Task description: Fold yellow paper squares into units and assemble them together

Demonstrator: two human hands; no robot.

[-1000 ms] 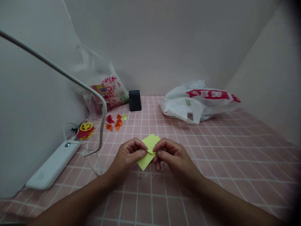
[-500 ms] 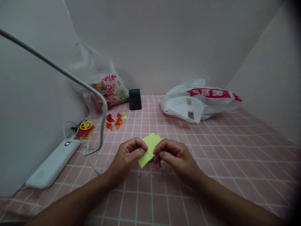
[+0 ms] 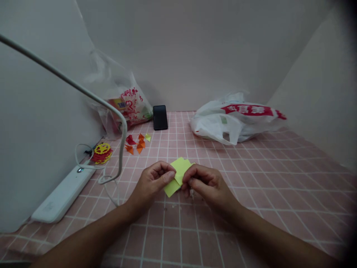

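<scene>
Yellow-green paper [image 3: 180, 165] shows between my two hands, low over the middle of the table; a smaller flap or sheet lies across its lower part. My left hand [image 3: 154, 178] is closed, thumb and fingers pinching the paper's left side. From the right, my right hand [image 3: 205, 180] pinches the paper's other edge between thumb and forefinger, the remaining fingers curled. Beyond my hands stand small folded paper pieces: orange ones [image 3: 139, 147], a red one [image 3: 130, 140] and a pale yellow one [image 3: 148, 137].
A white power strip [image 3: 64, 193] with a cable lies at the left, beside red and yellow cut-outs [image 3: 102, 153]. A bent grey rod [image 3: 122, 149] reaches in front. At the back are a clear bag [image 3: 134, 108], a black phone [image 3: 160, 117] and a white plastic bag [image 3: 237, 121].
My left thumb has shifted slightly up and right on the paper. The paper has moved a little upward at its lower corner; the right hand has barely moved.
</scene>
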